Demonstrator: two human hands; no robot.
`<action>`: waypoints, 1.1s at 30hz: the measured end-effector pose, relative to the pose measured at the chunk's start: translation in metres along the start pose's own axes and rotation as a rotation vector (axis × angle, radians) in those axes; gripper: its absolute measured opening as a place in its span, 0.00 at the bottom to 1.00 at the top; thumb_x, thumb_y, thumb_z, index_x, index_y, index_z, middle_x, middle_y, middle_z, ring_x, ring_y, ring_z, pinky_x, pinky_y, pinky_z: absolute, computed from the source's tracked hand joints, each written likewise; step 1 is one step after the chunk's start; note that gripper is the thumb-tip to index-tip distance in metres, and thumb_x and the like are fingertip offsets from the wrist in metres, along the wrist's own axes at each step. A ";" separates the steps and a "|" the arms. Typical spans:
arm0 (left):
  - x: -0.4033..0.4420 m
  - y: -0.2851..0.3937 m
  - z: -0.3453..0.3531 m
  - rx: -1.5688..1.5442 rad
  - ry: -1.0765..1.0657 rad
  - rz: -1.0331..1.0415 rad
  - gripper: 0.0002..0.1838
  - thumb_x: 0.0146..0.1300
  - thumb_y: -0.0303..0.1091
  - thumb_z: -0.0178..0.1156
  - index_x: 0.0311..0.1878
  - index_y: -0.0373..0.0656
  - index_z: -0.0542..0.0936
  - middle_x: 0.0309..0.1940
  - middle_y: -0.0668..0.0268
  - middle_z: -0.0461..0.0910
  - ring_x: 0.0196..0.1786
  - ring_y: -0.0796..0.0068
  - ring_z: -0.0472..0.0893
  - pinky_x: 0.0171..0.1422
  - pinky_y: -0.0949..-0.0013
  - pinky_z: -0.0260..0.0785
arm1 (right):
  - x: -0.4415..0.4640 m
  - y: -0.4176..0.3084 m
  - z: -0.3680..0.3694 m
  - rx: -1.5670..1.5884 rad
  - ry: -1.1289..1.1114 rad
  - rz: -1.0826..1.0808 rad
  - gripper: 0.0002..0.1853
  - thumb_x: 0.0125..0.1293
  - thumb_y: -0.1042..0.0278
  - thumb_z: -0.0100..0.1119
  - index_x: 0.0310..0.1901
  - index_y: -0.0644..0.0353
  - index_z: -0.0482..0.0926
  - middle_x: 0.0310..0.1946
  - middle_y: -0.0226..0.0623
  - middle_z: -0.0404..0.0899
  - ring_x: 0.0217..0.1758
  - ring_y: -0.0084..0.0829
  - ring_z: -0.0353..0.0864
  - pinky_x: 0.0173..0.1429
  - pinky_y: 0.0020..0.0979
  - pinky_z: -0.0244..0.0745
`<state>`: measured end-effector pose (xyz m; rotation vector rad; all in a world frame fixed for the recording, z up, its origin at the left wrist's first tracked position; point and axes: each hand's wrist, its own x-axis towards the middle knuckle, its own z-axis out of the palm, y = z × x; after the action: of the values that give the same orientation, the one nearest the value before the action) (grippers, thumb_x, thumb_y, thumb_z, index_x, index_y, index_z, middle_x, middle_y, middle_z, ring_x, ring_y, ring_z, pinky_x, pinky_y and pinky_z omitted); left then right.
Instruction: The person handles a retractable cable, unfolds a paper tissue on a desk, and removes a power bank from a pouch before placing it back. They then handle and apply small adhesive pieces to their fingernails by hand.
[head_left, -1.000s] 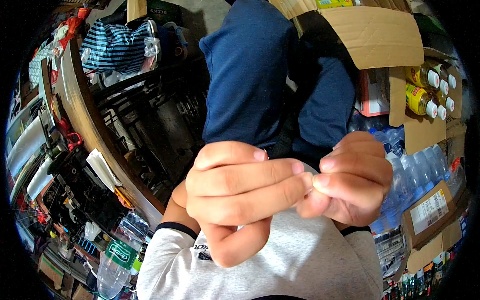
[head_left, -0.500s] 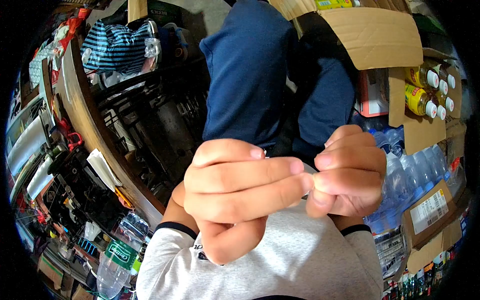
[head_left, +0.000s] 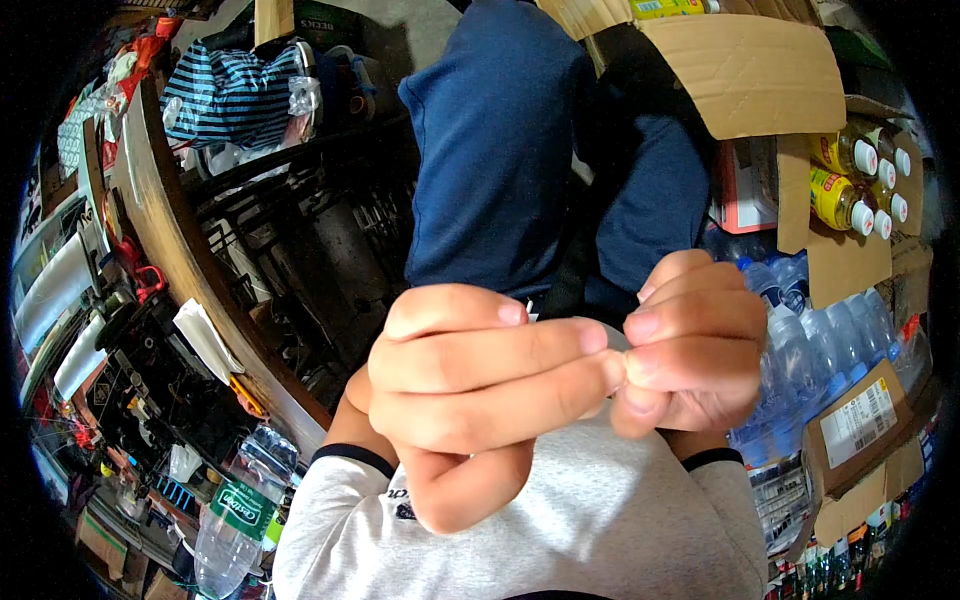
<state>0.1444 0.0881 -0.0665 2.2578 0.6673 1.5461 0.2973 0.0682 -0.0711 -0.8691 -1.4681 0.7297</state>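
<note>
In front of my chest my two hands meet at the fingertips. My left hand (head_left: 465, 385) has its fingers pressed together, pointing right, with the thumb folded beneath. Thumb and index finger of my right hand (head_left: 692, 350) are closed in a pinch against the left fingertips, the other fingers curled. Whatever lies between the fingertips is too small or too hidden to name. Below the hands is my light grey shirt (head_left: 600, 510) with dark-edged sleeves; beyond them are my dark blue trousers (head_left: 490, 160).
On the left runs a wooden table edge (head_left: 180, 220), with a green-labelled plastic bottle (head_left: 235, 520) and clutter beside it. A striped bag (head_left: 235, 95) sits farther off. To the right stand a cardboard box (head_left: 850, 270) of yellow-labelled bottles, clear bottles (head_left: 825, 340) and a labelled carton (head_left: 858, 425).
My right hand has shifted very slightly to the left, and my left hand sits a touch lower. The fingertips still meet.
</note>
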 end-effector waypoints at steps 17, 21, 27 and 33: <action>0.004 0.004 -0.001 -0.001 -0.068 -0.047 0.14 0.53 0.30 0.56 0.31 0.46 0.59 0.30 0.63 0.78 0.31 0.68 0.77 0.39 0.63 0.59 | -0.002 -0.002 0.004 -0.012 0.046 0.027 0.13 0.49 0.72 0.65 0.37 0.54 0.74 0.32 0.29 0.72 0.29 0.26 0.72 0.30 0.25 0.71; 0.002 0.004 0.000 0.029 -0.049 -0.043 0.14 0.54 0.30 0.56 0.32 0.46 0.58 0.29 0.63 0.78 0.31 0.69 0.77 0.39 0.64 0.60 | -0.001 -0.004 0.000 -0.084 -0.008 0.008 0.13 0.50 0.69 0.64 0.38 0.55 0.73 0.34 0.30 0.72 0.31 0.26 0.72 0.31 0.26 0.71; 0.000 0.004 -0.001 0.029 -0.066 -0.045 0.14 0.56 0.30 0.56 0.32 0.45 0.58 0.27 0.65 0.78 0.28 0.70 0.77 0.36 0.65 0.61 | -0.002 -0.003 0.004 -0.112 0.016 -0.019 0.13 0.51 0.67 0.63 0.38 0.55 0.72 0.34 0.30 0.72 0.31 0.25 0.72 0.32 0.26 0.71; 0.003 0.008 0.011 0.061 0.061 -0.101 0.15 0.56 0.30 0.56 0.33 0.45 0.57 0.27 0.64 0.78 0.27 0.71 0.77 0.35 0.66 0.61 | -0.001 -0.003 0.000 -0.146 -0.011 -0.047 0.15 0.48 0.69 0.65 0.38 0.55 0.72 0.34 0.30 0.72 0.30 0.24 0.72 0.30 0.26 0.70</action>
<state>0.1567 0.0834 -0.0640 2.1913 0.8431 1.5716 0.2966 0.0656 -0.0695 -0.9395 -1.5609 0.5986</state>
